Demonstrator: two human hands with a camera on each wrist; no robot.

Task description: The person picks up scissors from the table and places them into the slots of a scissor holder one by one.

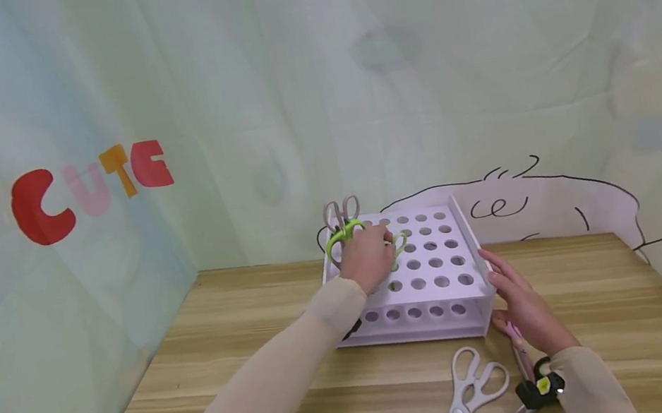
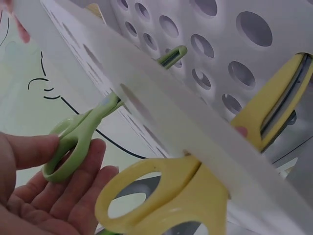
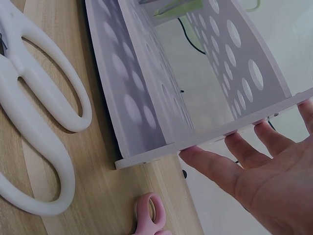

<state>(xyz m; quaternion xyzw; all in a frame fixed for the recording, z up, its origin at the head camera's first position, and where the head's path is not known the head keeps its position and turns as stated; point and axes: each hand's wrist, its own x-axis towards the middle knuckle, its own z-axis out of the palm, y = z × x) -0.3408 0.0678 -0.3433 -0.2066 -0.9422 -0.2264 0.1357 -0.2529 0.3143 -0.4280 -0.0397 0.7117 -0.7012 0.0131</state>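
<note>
A white two-tier rack [image 1: 413,326] with rows of round holes stands on the table. My left hand [image 1: 369,258] is over its upper tier, pinching the handle of light green scissors [image 2: 80,132] between thumb and fingers. Their blades pass down through a hole, the covered tip showing beneath the upper tier. Close by, yellow scissors [image 2: 161,196] sit in another hole. Bright green scissors [image 1: 344,231] and greyish-purple scissors [image 1: 341,212] stand at the rack's back left. With extended fingers, my right hand [image 3: 259,171] touches the rack's right side panel [image 3: 205,136].
White scissors [image 1: 470,389] lie on the wooden table [image 1: 255,389] in front of the rack. Pink-handled scissors [image 3: 149,215] lie beside them, partly behind my right hand in the head view. A printed cloth [image 1: 239,106] hangs behind the table.
</note>
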